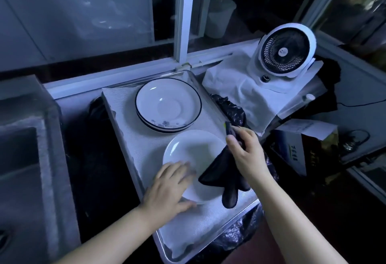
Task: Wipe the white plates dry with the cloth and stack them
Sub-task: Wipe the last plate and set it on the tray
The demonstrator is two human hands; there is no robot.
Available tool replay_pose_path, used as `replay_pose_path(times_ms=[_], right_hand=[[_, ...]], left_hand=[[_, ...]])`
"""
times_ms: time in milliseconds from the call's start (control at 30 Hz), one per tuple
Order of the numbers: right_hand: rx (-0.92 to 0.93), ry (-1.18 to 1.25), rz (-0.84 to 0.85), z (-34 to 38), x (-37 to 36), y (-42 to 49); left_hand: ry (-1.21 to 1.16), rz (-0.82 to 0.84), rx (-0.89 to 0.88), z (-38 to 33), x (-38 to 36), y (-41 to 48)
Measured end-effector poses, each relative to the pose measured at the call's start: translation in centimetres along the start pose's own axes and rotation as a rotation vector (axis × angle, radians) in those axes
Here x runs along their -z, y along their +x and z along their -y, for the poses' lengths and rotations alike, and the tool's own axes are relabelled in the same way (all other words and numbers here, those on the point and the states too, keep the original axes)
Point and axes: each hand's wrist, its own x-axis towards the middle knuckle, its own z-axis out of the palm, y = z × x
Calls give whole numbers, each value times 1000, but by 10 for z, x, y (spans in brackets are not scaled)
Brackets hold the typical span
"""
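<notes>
Drying a plate over the tray, with the stack waiting behind.

From the head view, the left hand is gripping the plate's near rim, fingers spread over its inside and thumb under the edge, probably tilting it so the cloth can reach the bowl. The right hand is clenching the dark cloth and draping it over the right rim. The plate is looking plain white and glossy, though motion blur is hiding any wetness. The stack, blue-rimmed with a flower print, is sitting on the tray's liner, near the plate.
</notes>
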Motion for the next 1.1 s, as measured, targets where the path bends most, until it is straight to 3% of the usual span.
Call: replay_pose_path(times_ms=[100,200,433,733,900,1100], right_hand=[[77,-499,315,-16,-32,3],[152,-782,323,-26,-58,5],[452,-716,367,-9,-93,9],[782,-495,713,-8,-88,-22],[783,-458,884,-21,-63,-33],[819,-546,803,-11,-80,-10]], left_hand=[[-59,-12,334,2,-2,-17],[-219,-53,498,4,-9,-26],[-342,-113,637,0,-12,-24],[-183,-148,668,-3,-4,-23],[-153,-140,641,-4,0,-23],[-98,-65,620,-7,2,-22]])
